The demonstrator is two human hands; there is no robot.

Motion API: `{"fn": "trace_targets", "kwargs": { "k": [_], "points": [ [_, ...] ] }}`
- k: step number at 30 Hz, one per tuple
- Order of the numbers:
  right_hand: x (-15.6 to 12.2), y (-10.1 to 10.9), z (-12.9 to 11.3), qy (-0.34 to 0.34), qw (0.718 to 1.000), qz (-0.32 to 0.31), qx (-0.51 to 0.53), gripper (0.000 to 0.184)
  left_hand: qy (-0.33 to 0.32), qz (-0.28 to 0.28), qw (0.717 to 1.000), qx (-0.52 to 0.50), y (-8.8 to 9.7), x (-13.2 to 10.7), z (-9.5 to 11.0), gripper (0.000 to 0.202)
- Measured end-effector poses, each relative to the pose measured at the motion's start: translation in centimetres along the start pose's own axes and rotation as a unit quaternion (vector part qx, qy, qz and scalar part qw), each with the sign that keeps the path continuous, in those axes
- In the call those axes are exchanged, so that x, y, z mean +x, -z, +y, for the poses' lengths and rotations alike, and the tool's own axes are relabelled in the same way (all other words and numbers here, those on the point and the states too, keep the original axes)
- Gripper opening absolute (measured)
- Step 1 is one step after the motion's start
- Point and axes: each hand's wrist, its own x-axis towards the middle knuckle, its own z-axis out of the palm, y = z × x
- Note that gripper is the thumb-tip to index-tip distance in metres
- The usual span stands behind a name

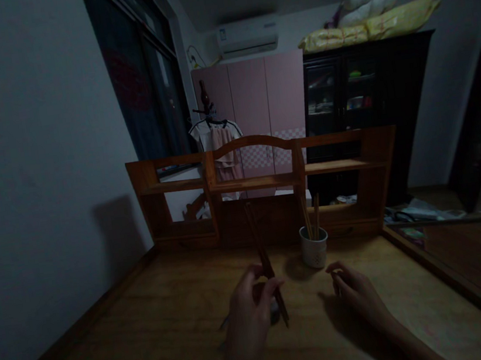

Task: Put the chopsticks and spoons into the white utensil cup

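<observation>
Pinching dark brown sticks (pixel 260 242) between thumb and fingers, my left hand (pixel 248 306) has them steeply tilted, their long upper part rising past the fingers and a shorter part reaching below the thumb. I count two, as far as the dim, blurred view lets me; whether their lower ends touch the surface (pixel 173 307), I cannot tell. One small grey object (pixel 275 312) sits behind that hand, mostly hidden, so I cannot say what it is.

My right hand (pixel 359 291) is well to the side, fingers loosely bent; from here I cannot tell whether its fingertips meet. Just beyond it stands one upright whitish cup (pixel 315 256), farther from me than both hands and nearer the right one. In it I count at least three lighter sticks (pixel 317 214), overlapping at the rim.

Farther out, I see one wooden shelf unit (pixel 256 182) along the far edge, then one pink wardrobe (pixel 249 96), one dark cabinet (pixel 405 81) and one air conditioner (pixel 248 34) high on the wall.
</observation>
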Motion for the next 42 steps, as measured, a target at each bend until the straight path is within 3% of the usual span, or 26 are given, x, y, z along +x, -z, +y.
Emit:
{"fn": "trace_targets", "kwargs": {
  "k": [4, 8, 17, 21, 32, 42],
  "points": [
    [-0.1, -0.1, 0.1, -0.002, 1.0, -0.006, -0.003, 0.026, -0.016, -0.009, 0.997, -0.068, -3.2, -0.4, -3.2, 0.02],
    [-0.3, 0.0, -0.3, 0.008, 1.0, -0.011, -0.012, 0.024, 0.002, -0.009, 0.995, -0.098, -4.6, -0.3, -5.4, 0.021],
    [-0.4, 0.1, -1.0, 0.024, 0.999, -0.018, -0.013, 0.025, 0.063, 0.041, 0.976, -0.202, -6.2, -0.9, -6.9, 0.037],
    [-0.4, 0.1, -1.0, 0.027, 0.999, -0.024, -0.024, 0.024, 0.063, 0.057, 0.969, -0.233, -6.5, -0.8, -7.2, 0.038],
    [-0.3, -0.1, -0.7, 0.022, 0.999, -0.03, -0.028, 0.023, 0.086, 0.023, 0.949, -0.303, -6.0, -0.4, -7.8, 0.037],
    [-0.4, 0.0, -0.8, 0.028, 0.998, -0.036, -0.043, 0.024, 0.103, 0.046, 0.962, -0.249, -5.2, -0.1, -8.4, 0.03]
  ]
}}
